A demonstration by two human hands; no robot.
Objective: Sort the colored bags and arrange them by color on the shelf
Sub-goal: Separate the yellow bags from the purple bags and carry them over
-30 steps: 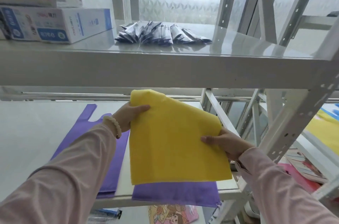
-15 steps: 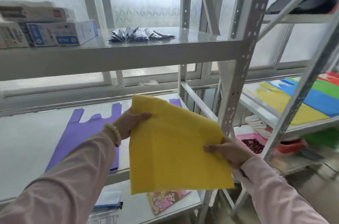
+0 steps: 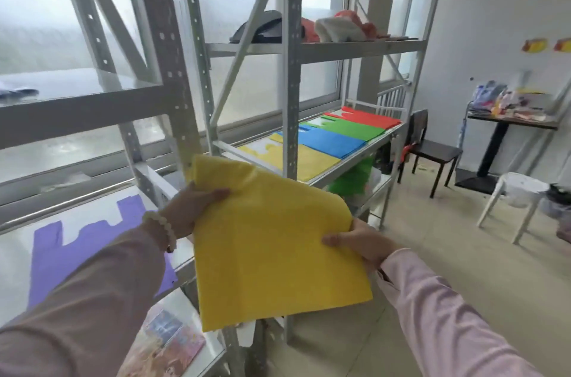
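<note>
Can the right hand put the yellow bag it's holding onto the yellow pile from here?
Probably not yet. The right hand grips the yellow bag well short of the yellow pile, and a shelf post stands between them. A step closer seems needed.

Matt, cloth-like yellow bag [image 3: 272,240]; grey painted metal shelf [image 3: 173,45] frame, perforated; smooth, pale floor [image 3: 463,253].

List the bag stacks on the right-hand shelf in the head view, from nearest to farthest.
yellow bags → blue bags → green bags → red bags
</note>
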